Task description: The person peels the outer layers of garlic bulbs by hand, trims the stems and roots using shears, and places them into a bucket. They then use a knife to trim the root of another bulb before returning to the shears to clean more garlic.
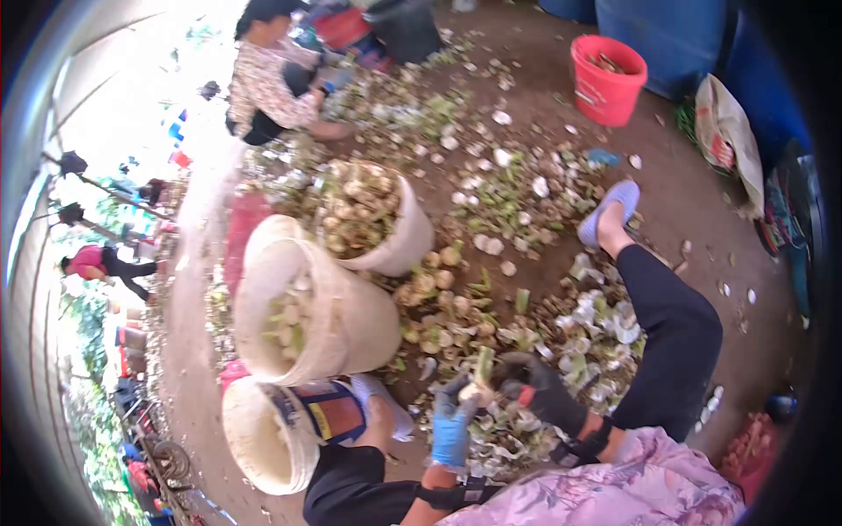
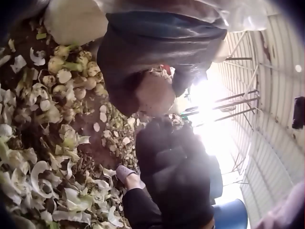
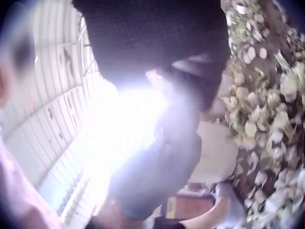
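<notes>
My left hand [image 1: 452,425], in a blue glove, grips a pale round bulb vegetable [image 1: 476,392] with a short green stalk [image 1: 485,362]. In the left wrist view the bulb [image 2: 156,93] shows its smooth round face between the gloved fingers. My right hand [image 1: 551,401], in a black glove, is close against the bulb with its fingers curled. A small red-orange thing [image 1: 526,395] shows at those fingers; I cannot tell its kind. Glare blurs the right wrist view, where the black glove [image 3: 157,38] is above the blue glove [image 3: 162,157]. Below both hands lie pale peelings [image 1: 517,447].
Trimmed bulbs [image 1: 452,307] lie heaped ahead, beside a white bucket [image 1: 360,316] with pale pieces inside. Behind it a tilted tub [image 1: 410,232] holds more bulbs. An empty-looking bucket [image 1: 263,438] stands by my left foot. A red bucket [image 1: 605,101] and another person [image 1: 272,88] are farther off.
</notes>
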{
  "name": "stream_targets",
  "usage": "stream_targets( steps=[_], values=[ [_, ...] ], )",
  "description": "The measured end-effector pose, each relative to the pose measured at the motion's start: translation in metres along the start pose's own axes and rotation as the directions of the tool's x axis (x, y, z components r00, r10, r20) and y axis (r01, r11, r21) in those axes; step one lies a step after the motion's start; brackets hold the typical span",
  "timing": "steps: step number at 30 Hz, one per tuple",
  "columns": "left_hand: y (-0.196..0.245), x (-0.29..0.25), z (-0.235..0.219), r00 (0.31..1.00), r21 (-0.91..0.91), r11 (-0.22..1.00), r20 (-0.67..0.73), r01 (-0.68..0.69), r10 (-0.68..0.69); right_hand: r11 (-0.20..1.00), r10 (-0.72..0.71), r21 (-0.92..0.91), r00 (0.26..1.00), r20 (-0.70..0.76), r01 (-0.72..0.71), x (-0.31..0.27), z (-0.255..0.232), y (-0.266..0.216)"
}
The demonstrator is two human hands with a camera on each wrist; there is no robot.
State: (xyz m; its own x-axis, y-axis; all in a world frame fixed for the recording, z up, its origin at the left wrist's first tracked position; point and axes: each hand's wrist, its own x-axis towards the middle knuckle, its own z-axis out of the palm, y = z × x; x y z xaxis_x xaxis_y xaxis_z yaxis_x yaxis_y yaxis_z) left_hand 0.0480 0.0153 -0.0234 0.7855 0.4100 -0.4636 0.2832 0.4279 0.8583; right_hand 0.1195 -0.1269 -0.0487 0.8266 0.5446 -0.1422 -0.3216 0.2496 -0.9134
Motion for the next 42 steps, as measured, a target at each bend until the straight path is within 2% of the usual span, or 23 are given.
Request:
stream_targets(
  steps=[2,4,5,6,11,14,16,18,22,25,26,27,28,29,30,32,34,36,37,38,39,40,42],
  values=[
    [-0.001,-0.011,-0.001,0.992,0.152,0.984,0.099,-0.091,0.077,0.966,0.258,-0.025,0.966,-0.033,-0.259,-0.007,-0.006,0.003],
    [-0.016,-0.018,0.003,0.941,0.308,0.908,0.272,-0.285,0.203,0.898,0.2,-0.402,0.98,0.011,-0.179,-0.013,-0.009,0.007],
    [-0.02,-0.018,0.008,0.796,0.38,0.707,0.388,-0.597,0.464,0.902,0.18,-0.405,0.983,0.04,-0.149,-0.011,-0.009,0.01],
    [0.003,-0.033,0.021,0.762,0.52,0.562,0.366,-0.643,0.534,0.867,0.089,-0.495,0.995,0.04,-0.057,-0.012,-0.006,0.012],
    [-0.003,-0.041,0.013,0.816,0.54,0.614,0.328,-0.576,0.476,0.635,0.036,-0.769,0.993,0.117,0.067,-0.015,-0.005,-0.017],
    [-0.007,-0.041,0.009,0.899,0.431,0.79,0.253,-0.436,0.358,0.771,-0.067,-0.589,0.951,0.302,0.241,-0.016,-0.003,-0.036],
    [-0.008,-0.042,0.005,0.919,0.465,0.796,0.261,-0.388,0.295,0.914,0.158,-0.401,0.963,0.219,-0.059,-0.018,-0.005,-0.037],
    [-0.005,-0.044,0.009,0.938,0.4,0.854,0.229,-0.333,0.258,0.897,0.195,-0.432,0.96,0.199,-0.093,-0.019,-0.008,-0.039],
    [-0.016,-0.036,0.014,0.929,0.241,0.902,0.188,-0.358,0.319,0.854,0.011,-0.517,0.993,0.121,0.054,-0.009,-0.01,-0.001],
    [-0.004,-0.035,0.022,0.986,0.264,0.952,0.108,-0.154,0.129,0.955,-0.166,-0.248,0.986,-0.003,0.16,-0.017,-0.018,0.031],
    [-0.002,-0.029,0.023,0.978,-0.021,1.0,0.21,0.001,0.003,0.956,-0.183,-0.238,0.983,-0.018,0.173,-0.013,-0.016,0.003],
    [0.004,-0.024,0.03,0.951,-0.541,0.79,0.258,0.288,-0.17,0.996,-0.017,-0.09,0.996,0.093,0.025,-0.01,-0.024,0.003],
    [0.013,-0.031,0.027,0.964,-0.046,0.989,0.235,0.141,-0.126,0.991,-0.005,0.135,0.979,0.204,-0.023,-0.005,-0.036,0.043],
    [0.012,-0.028,0.037,0.963,-0.205,0.955,0.211,0.213,-0.169,0.92,-0.33,-0.142,0.918,0.221,0.365,-0.005,-0.027,0.007],
    [0.019,-0.038,0.044,0.956,0.239,0.948,0.255,-0.21,0.147,0.983,-0.159,-0.049,0.951,0.266,0.178,-0.012,-0.027,-0.006],
    [-0.008,-0.006,0.024,0.913,-0.307,0.863,0.213,0.401,-0.349,0.966,0.178,0.158,0.97,0.167,-0.204,-0.015,-0.031,-0.014],
    [-0.004,-0.013,0.029,0.996,-0.042,0.995,-0.015,0.091,-0.092,0.924,0.28,0.218,0.945,0.171,-0.313,-0.014,-0.036,0.0],
    [-0.02,-0.011,0.026,1.0,0.109,0.994,0.008,-0.021,0.02,0.876,0.349,0.282,0.918,0.187,-0.391,-0.01,-0.033,0.007],
    [-0.026,-0.01,0.025,0.989,0.247,0.957,0.049,-0.149,0.142,0.999,0.046,-0.024,0.978,0.202,-0.042,-0.009,-0.029,0.006],
    [-0.028,-0.007,0.021,0.99,0.248,0.959,0.048,-0.137,0.129,0.893,-0.234,-0.306,0.921,0.311,0.33,-0.009,-0.026,0.003],
    [-0.026,-0.004,0.019,1.0,-0.016,1.0,0.011,-0.026,0.026,0.932,0.294,0.126,0.911,0.29,-0.34,-0.009,-0.023,-0.007],
    [-0.023,-0.001,0.017,0.997,-0.285,0.955,0.0,0.079,-0.082,0.928,0.305,0.124,0.908,0.286,-0.351,-0.007,-0.025,-0.001],
    [-0.024,0.001,0.013,0.994,-0.373,0.921,0.058,0.111,-0.096,0.881,0.447,-0.163,0.894,-0.016,-0.443,0.003,-0.035,0.014]
  ],
)
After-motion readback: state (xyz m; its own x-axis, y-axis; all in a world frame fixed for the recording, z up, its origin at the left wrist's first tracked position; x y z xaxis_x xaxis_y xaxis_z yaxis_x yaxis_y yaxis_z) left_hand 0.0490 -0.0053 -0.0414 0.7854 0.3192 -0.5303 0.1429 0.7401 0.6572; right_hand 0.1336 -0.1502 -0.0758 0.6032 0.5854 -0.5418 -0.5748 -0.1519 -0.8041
